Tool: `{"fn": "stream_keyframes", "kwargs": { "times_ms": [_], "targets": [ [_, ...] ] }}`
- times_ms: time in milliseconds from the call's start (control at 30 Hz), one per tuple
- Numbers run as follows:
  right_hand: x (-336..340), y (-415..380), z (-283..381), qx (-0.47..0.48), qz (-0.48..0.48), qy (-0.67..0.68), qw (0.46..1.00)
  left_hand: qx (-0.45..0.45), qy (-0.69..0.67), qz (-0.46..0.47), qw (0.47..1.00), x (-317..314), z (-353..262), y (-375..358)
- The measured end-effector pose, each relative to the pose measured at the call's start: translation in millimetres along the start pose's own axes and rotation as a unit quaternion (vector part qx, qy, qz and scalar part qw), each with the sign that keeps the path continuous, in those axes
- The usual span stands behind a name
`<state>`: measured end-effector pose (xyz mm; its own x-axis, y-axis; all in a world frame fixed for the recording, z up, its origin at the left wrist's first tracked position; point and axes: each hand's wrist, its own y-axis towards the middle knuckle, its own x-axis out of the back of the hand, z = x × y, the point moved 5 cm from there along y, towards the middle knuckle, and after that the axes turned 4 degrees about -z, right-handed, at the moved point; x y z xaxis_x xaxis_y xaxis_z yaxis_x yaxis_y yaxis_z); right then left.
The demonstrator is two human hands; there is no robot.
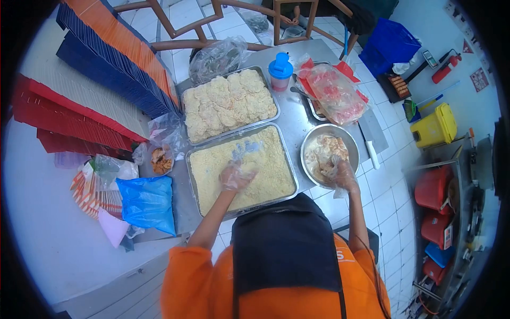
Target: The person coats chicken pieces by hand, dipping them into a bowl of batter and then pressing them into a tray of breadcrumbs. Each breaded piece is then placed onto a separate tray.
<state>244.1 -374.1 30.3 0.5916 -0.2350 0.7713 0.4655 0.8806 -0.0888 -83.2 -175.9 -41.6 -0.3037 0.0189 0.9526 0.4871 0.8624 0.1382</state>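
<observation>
My left hand (237, 176), in a clear plastic glove, rests on the pale crumb coating (212, 162) in the near metal tray (294, 183). Its fingers are spread and hold nothing. My right hand (342, 175), also gloved, reaches into the steel bowl (305, 154) of wet, batter-covered meat pieces (332, 146). Those fingers curl down into the batter; what they grip is hidden. Behind the near tray stands a second metal tray (277, 110) packed with crumb-coated pieces (226, 103).
A blue-lidded shaker (280, 72) and a plastic bag of reddish contents (337, 93) stand behind the bowl. A white-handled knife (372, 154) lies to its right. Stacked folded cartons (106, 58) and a blue bag (147, 202) crowd the left. Another person's hands (289, 20) show beyond.
</observation>
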Motion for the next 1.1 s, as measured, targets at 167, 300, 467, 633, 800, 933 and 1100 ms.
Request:
{"fn": "stream_keyframes", "kwargs": {
  "times_ms": [167,300,467,633,800,933,1100],
  "targets": [
    [-1.8,-3.4,-7.4,-0.007,-0.009,0.015,1.0,0.072,-0.032,0.195,0.978,-12.6,14.2,-5.4],
    [-2.4,-2.9,-4.8,-0.051,0.017,0.017,0.998,0.054,-0.047,0.165,0.984,-12.9,26.3,8.5],
    [-2.0,-0.5,1.2,-0.046,0.007,0.018,0.999,0.019,-0.006,0.162,0.987,5.8,16.3,29.4],
    [0.0,3.1,5.5,-0.027,0.004,0.009,1.0,-0.095,0.036,0.065,0.993,16.1,16.9,49.7],
    [2.7,1.9,9.5,-0.04,-0.003,0.001,0.999,-0.069,0.062,0.204,0.975,19.0,-2.9,16.4],
    [0.3,1.1,7.3,-0.032,-0.001,0.015,0.999,-0.092,-0.088,-0.03,0.991,44.1,8.5,-34.4],
    [-0.1,2.8,3.2,-0.048,-0.008,0.001,0.999,0.036,-0.023,-0.044,0.998,21.7,54.2,-57.0]
  ]
}}
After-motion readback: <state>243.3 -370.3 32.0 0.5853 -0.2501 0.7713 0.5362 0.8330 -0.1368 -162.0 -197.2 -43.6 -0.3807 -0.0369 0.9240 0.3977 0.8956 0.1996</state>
